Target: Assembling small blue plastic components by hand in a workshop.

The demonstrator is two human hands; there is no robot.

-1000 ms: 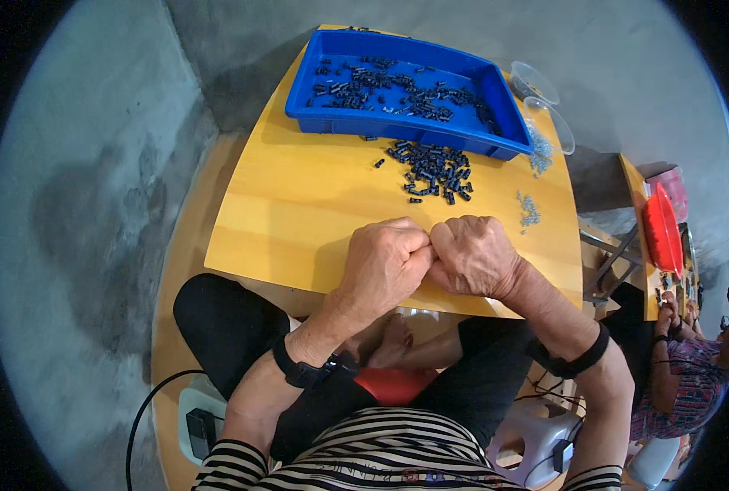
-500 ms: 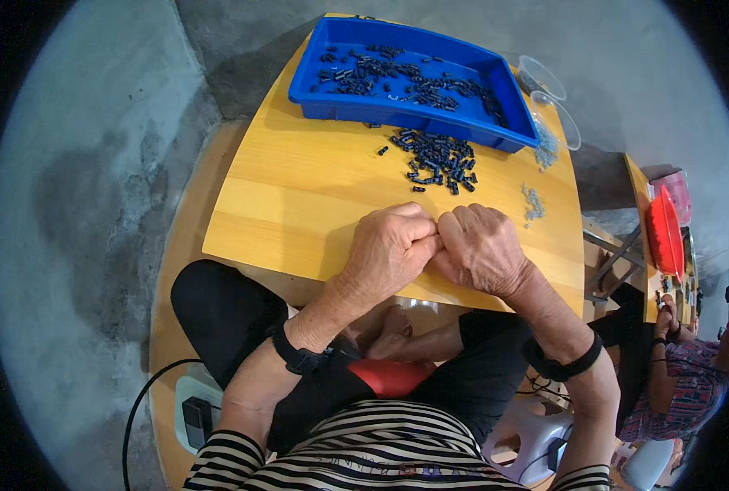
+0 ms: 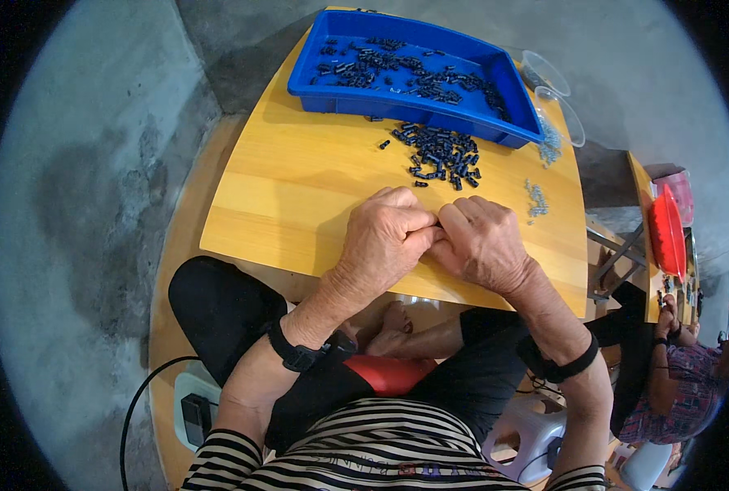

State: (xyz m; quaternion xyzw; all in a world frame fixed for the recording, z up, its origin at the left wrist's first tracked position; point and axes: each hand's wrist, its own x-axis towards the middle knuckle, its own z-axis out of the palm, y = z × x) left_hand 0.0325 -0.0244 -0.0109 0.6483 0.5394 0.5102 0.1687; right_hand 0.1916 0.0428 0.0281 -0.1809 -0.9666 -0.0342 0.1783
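Observation:
My left hand (image 3: 387,236) and my right hand (image 3: 481,244) meet above the near part of the yellow table (image 3: 283,204). Both are closed, thumbs and fingertips pinched together where they touch. A dark bit shows between the fingertips, too small and covered to name. Just beyond the hands lies a heap of small black cylindrical parts (image 3: 440,154). To the right of my right hand is a small scatter of clear, pale little pieces (image 3: 536,200).
A blue tray (image 3: 364,105) with many more black parts stands at the table's far side. Clear plastic tubs (image 3: 573,123) sit at the right edge. Farther right, another person (image 3: 675,385) works at a second table with a red basin (image 3: 667,233).
The hands stay pinched together in nearly the same spot, with a slight shift of the fingers. The whole view has moved a little; the heap and tray look the same.

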